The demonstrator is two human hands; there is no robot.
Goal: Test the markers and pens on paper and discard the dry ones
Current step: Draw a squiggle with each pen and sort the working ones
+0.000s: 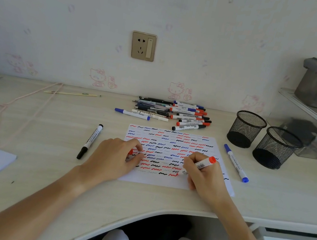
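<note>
Under both hands the paper is nearly filled with squiggles; the right hand grips a red marker mid-stroke; the left hand pinches its cap; beyond them a pile of pens seemingly awaits testing.

Single head-worn view, looking forward and down, close over the desk, wall beyond

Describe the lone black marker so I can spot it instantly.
Start at the scribble-covered paper in the middle of the desk. Just left of it, beyond the left hand, the black marker lies alone, capped, pointing roughly toward the wall. The single marker right of the paper is blue.
</note>
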